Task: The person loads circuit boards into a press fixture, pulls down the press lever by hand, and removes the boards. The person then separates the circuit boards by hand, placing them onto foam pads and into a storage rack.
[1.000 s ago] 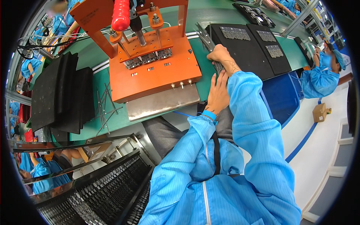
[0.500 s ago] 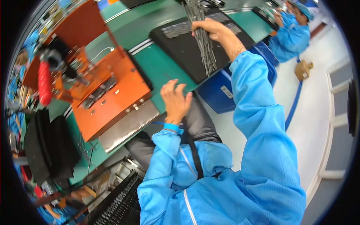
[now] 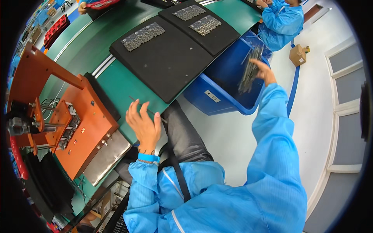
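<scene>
My right hand (image 3: 265, 73) grips a loose bundle of thin grey metal strips (image 3: 248, 75), slightly blurred. It hangs over the open blue bin (image 3: 210, 96) beside the bench. My left hand (image 3: 144, 126) is at the bench's near edge, fingers spread. A thin dark strip (image 3: 158, 117) runs behind those fingers; whether they touch it I cannot tell. Beyond, on two black mats (image 3: 163, 64), lie flat grey panels of small parts, one panel (image 3: 143, 35) on the nearer mat and two on the farther.
An orange fixture (image 3: 91, 128) with a red-handled clamp (image 3: 18, 157) stands on the green bench (image 3: 97, 87) at left. Black pads (image 3: 48, 182) stack below it. A person in blue (image 3: 283, 25) works at far right, near a cardboard box (image 3: 297, 55) on the floor.
My right hand has carried the strip bundle from above the black mats to over the blue bin. The whole view has shifted, bringing more of the bin into sight. My left hand stays spread.
</scene>
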Demonstrator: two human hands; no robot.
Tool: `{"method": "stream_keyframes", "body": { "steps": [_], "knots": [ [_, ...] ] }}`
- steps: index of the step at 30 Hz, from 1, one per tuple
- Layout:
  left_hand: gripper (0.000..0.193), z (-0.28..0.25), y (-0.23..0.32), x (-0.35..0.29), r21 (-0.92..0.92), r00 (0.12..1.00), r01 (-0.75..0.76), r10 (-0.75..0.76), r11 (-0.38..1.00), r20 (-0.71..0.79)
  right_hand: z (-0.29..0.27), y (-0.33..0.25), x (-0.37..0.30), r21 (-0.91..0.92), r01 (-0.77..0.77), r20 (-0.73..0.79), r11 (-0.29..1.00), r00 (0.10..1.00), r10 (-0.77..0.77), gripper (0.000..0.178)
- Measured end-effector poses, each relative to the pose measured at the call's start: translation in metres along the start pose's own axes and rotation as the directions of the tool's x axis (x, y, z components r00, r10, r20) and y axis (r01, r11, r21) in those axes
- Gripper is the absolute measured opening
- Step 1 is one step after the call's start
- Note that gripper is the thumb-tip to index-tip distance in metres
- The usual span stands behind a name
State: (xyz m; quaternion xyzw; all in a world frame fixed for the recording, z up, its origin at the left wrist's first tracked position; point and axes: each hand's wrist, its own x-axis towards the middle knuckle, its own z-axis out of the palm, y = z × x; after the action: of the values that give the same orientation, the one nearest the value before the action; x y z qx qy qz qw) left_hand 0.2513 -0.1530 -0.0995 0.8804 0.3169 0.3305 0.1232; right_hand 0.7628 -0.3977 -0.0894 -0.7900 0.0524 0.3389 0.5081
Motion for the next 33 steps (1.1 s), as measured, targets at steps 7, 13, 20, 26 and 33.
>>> {"method": "stream_keyframes", "body": {
  "steps": [7, 13, 20, 26, 33],
  "knots": [
    [0.038, 0.006, 0.000, 0.010, -0.037, 1.000, 0.018, -0.018, 0.999, -0.010, -0.039, 0.028, 0.003, -0.327, 0.222, -0.417, 0.919, 0.839, -0.351, 0.054],
    [0.032, -0.018, -0.019, 0.004, -0.077, 0.996, -0.016, 0.009, 0.997, -0.083, 0.163, -0.084, -0.158, -0.387, 0.867, 0.003, 0.313, 0.341, -0.940, 0.014],
    [0.019, -0.071, 0.005, -0.059, -0.380, 0.969, -0.239, 0.196, 0.894, -0.149, 0.347, -0.058, -0.348, 0.197, 0.820, 0.431, -0.538, -0.565, -0.704, 0.008],
    [0.010, -0.162, -0.023, -0.182, -0.260, 0.946, 0.296, -0.320, 0.919, -0.054, 0.476, 0.001, -0.464, 0.733, 0.532, 0.316, -0.425, -0.819, -0.479, 0.024],
    [0.036, -0.171, -0.027, -0.251, -0.306, 0.568, 0.713, -0.776, 0.631, -0.276, 0.513, 0.108, -0.659, 0.974, 0.007, -0.029, -0.227, -0.987, -0.157, 0.053]
  ]
}}
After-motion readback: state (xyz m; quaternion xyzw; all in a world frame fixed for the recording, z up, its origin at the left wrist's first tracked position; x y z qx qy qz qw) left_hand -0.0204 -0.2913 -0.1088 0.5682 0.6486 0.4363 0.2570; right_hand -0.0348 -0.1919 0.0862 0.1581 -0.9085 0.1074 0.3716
